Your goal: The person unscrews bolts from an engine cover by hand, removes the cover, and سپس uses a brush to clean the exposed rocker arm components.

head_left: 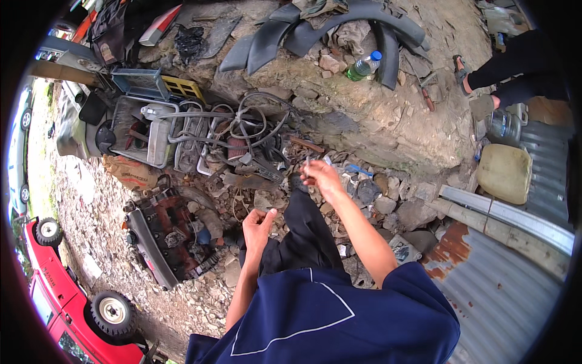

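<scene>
My right hand (322, 181) is raised over the rubble, its fingers bent together in a pinch. A small pale thing seems to be at its fingertips, too small to name. Held lower, near my dark trouser leg (309, 227), my left hand (258, 232) has its fingers curled in and the thumb along them. Whatever it may hold is hidden. To the left of it lies a dirty engine block (173, 236) with a dark cover on its side. Beyond my hands is a heap of grey hoses (245, 121) and metal parts.
A stone ledge (376, 121) carries black fender trims (357, 24) and a green-tinted bottle (364, 65). Crates (139, 84) stand at the far left. Rusty corrugated sheet (491, 285) lies at the right, below another person's legs (512, 67). A red off-road vehicle (57, 291) is at the left.
</scene>
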The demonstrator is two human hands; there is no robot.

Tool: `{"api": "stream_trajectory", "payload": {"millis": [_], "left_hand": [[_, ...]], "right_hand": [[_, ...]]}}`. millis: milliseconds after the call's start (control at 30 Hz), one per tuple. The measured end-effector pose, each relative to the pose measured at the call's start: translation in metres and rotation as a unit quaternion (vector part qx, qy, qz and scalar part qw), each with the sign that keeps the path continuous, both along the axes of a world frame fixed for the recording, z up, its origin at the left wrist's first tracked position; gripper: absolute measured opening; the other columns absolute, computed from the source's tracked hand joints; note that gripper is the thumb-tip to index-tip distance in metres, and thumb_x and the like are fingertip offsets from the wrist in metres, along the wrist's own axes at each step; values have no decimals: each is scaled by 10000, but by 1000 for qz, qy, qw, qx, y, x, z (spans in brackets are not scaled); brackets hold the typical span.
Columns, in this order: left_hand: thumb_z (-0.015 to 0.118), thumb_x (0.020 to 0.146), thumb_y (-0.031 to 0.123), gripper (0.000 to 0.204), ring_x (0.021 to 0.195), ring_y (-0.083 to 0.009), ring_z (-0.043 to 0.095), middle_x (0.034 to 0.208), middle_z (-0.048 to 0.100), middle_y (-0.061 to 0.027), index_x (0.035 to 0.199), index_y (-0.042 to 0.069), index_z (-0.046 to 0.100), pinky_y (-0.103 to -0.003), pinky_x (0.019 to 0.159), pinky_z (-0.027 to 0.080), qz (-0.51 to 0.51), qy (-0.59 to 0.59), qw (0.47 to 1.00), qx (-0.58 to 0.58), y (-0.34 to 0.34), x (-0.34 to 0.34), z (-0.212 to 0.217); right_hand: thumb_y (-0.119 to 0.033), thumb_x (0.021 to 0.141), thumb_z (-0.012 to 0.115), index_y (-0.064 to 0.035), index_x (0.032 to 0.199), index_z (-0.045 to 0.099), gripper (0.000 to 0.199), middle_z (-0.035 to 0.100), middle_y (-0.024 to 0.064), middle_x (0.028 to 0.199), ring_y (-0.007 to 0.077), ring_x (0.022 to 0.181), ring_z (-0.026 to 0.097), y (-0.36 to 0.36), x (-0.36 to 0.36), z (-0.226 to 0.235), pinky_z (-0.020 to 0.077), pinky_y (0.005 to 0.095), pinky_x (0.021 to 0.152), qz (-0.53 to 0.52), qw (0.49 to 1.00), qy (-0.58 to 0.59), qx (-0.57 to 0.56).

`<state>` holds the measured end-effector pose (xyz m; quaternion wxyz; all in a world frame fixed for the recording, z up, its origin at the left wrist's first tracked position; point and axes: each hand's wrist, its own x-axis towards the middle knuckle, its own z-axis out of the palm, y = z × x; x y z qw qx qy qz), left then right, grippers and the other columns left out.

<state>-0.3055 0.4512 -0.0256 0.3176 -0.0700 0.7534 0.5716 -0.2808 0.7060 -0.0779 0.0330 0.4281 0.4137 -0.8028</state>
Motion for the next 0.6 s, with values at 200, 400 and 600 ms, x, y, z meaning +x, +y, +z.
{"api": "stream_trajectory", "payload": {"millis": [200,400,600], "left_hand": [[597,1020,202,228,490,-75,496,736,602,-41,921,-2,576,-246,498,413,19,-41,998,-33,73,4,19],[609,979,49,212,991,-132,626,1090,634,-74,1164,17,511,-264,836,503,-2,-12,1000,-2,104,1,16],[637,977,85,172,960,-122,642,1048,672,-73,1112,14,558,-265,824,507,1,-9,1000,-11,110,1,9]], "right_hand": [[-102,958,663,3,1180,625,249,688,74,886,135,665,633,139,-31,-35,481,272,528,-77,987,-31,135],[-72,935,648,14,1220,642,299,697,97,896,162,739,666,241,-76,-82,539,304,626,-1,940,-120,319],[-161,920,647,-88,1098,730,209,728,127,1064,333,958,661,287,-124,-102,527,427,846,98,809,-152,559]]}}
